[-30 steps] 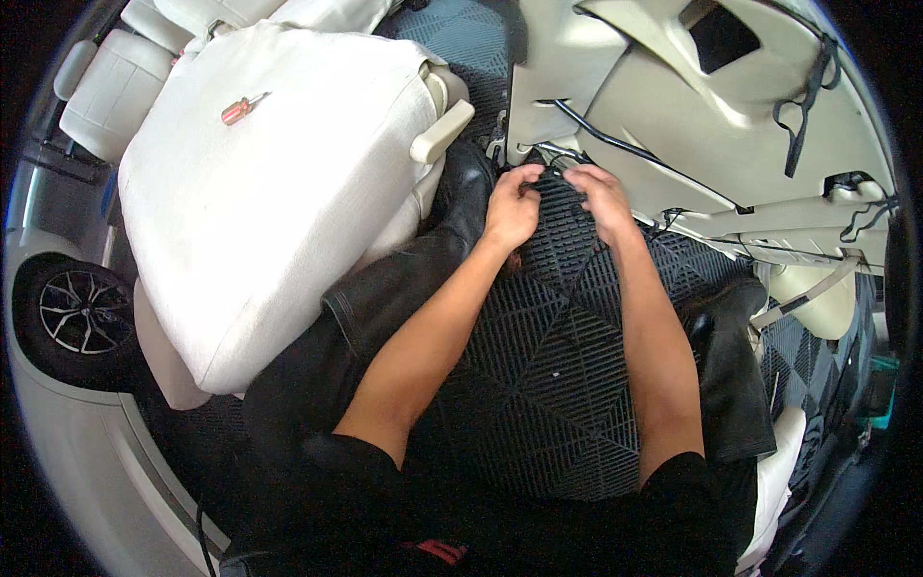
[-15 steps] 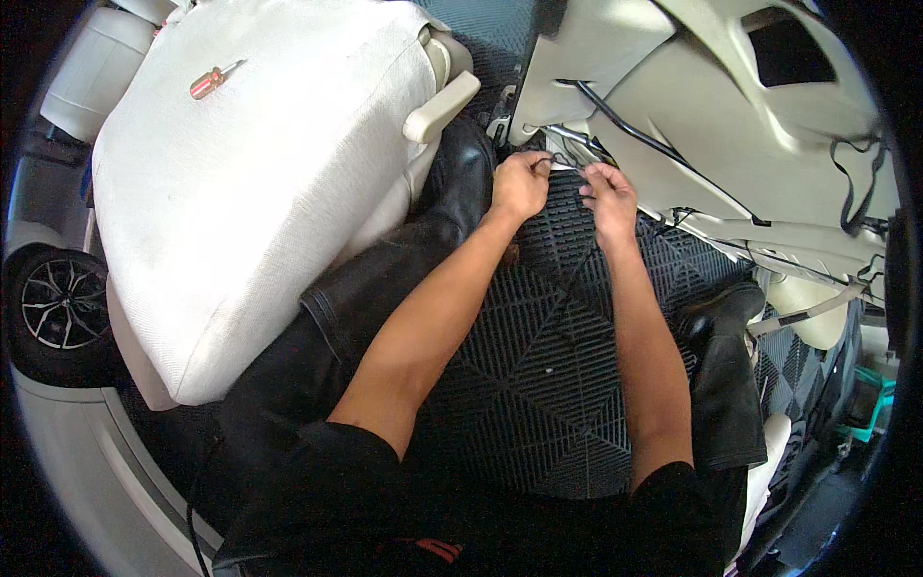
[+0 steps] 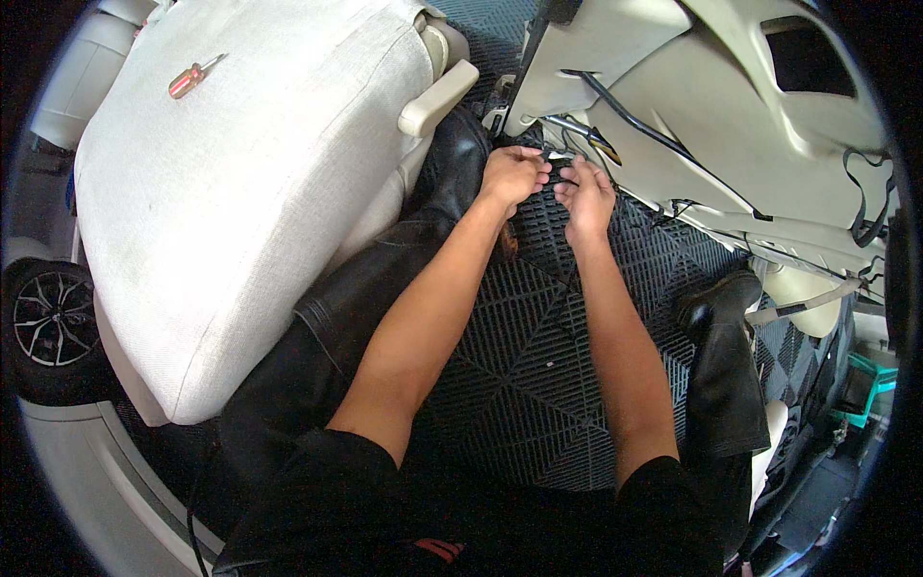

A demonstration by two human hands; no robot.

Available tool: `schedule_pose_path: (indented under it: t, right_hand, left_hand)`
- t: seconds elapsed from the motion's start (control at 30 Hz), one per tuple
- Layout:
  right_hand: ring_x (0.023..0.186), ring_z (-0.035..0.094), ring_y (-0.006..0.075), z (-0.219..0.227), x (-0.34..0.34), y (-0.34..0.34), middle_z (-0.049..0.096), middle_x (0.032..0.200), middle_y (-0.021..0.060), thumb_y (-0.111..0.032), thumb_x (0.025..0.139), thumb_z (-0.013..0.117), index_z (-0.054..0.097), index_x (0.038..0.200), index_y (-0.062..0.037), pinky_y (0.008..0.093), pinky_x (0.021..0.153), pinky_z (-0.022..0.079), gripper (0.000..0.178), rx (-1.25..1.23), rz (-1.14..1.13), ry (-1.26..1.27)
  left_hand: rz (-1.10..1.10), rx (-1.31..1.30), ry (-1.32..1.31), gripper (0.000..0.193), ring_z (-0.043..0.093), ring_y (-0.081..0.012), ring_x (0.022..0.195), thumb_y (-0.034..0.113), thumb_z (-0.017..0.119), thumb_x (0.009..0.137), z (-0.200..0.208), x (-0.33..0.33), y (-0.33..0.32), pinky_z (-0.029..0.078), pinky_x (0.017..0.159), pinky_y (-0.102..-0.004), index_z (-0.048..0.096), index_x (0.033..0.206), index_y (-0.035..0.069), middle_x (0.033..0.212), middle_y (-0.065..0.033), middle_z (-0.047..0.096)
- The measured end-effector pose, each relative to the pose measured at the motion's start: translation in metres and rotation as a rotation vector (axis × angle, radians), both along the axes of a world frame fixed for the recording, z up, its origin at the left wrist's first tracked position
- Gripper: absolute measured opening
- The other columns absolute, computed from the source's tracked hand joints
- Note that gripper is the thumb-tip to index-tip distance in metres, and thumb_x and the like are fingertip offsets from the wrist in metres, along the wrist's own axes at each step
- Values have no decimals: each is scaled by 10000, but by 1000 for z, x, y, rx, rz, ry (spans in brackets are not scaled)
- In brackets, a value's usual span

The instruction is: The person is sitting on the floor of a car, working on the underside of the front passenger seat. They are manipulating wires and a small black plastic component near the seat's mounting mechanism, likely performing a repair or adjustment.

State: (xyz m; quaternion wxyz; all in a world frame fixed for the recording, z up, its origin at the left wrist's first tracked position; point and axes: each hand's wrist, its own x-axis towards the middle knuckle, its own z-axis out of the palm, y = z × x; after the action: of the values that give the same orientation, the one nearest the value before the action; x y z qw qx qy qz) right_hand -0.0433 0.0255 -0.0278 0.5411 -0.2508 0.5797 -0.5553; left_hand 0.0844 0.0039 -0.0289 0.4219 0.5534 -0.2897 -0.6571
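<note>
We find a dark cable (image 3: pixel 557 173), thin and partly hidden by fingers, held above the floor (image 3: pixel 538 385) near its far edge, just beside the foot of a cream trim panel (image 3: pixel 711 135). It looks black and slightly bunched, with a small white patch behind it; finer detail is too small for us to read. The left hand (image 3: pixel 514 180) has its fingers bent closed on the cable from one side; the right hand (image 3: pixel 586 195) pinches it from the other, the two hands close together.

We record the floor as black ribbed matting with a diamond-like pattern. A dark tube (image 3: pixel 635 123) runs across the panel, which also carries a rectangular opening (image 3: pixel 812 56). Left of the hands, we note a white-covered seat (image 3: pixel 279 183) bearing a screwdriver (image 3: pixel 187 83) near its far left corner. A spoked wheel (image 3: pixel 55 317) stands beyond the seat's left edge.
</note>
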Motion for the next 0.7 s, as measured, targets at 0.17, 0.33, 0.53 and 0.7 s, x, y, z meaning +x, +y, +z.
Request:
schedule_pose_path:
  t: [0.17, 0.33, 0.53, 0.7]
  right_hand:
    - [671, 569, 101, -4, 7, 3, 641, 854, 20, -210, 931, 577, 653, 1052, -55, 236, 607, 458, 211, 98, 157, 20]
    - [702, 556, 101, -3, 6, -6, 642, 885, 17, -230, 928, 592, 664, 1069, -62, 260, 632, 459, 231, 163, 235, 74]
    - [710, 552, 107, -8, 0, -11, 635, 870, 14, -251, 938, 588, 662, 1038, -56, 272, 636, 459, 231, 154, 373, -80]
    - [676, 549, 104, -10, -7, -11, 603, 828, 3, -279, 966, 560, 643, 1010, -40, 256, 625, 452, 256, 40, 419, 322]
  left_hand:
    - [-15, 43, 37, 251, 636, -144, 804, 65, 555, 916, 3, 3, 1, 557, 693, -314, 580, 1157, 3, 943, -76, 683]
    - [-10, 77, -13, 220, 591, -133, 733, 113, 524, 934, 3, 3, 0, 538, 642, -320, 595, 1127, 34, 857, -25, 634]
    - [-53, 127, -5, 168, 525, -112, 648, 154, 489, 957, 4, 4, 0, 529, 600, -304, 615, 1004, 53, 759, 8, 543]
    - [10, 79, -80, 165, 512, -113, 615, 170, 494, 960, 5, -2, 2, 522, 550, -289, 616, 991, 63, 750, 6, 532]
